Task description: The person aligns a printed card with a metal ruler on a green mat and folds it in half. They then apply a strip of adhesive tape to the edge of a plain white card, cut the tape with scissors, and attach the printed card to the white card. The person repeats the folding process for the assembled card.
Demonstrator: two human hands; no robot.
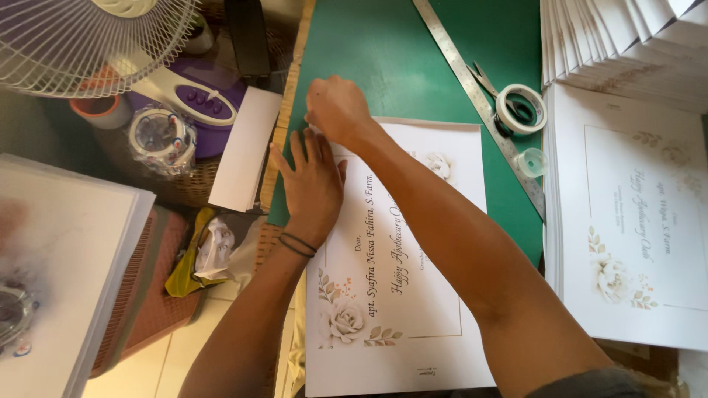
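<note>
A white printed sheet (383, 295) with rose drawings and cursive lettering lies on a green cutting mat (398, 59). My left hand (313, 180) lies flat on the sheet's left edge, fingers spread, a dark band on its wrist. My right hand (335, 109) reaches across above it, fingers curled, pressing the sheet's far left corner. Whether it pinches the paper I cannot tell.
A metal ruler (479, 99), scissors (487, 81), a tape roll (520, 108) and a small clear cup (532, 162) lie on the mat's right. Stacks of similar printed sheets (634, 221) sit at right. A fan (88, 44), wicker basket (192, 188) and paper stack (66, 273) stand at left.
</note>
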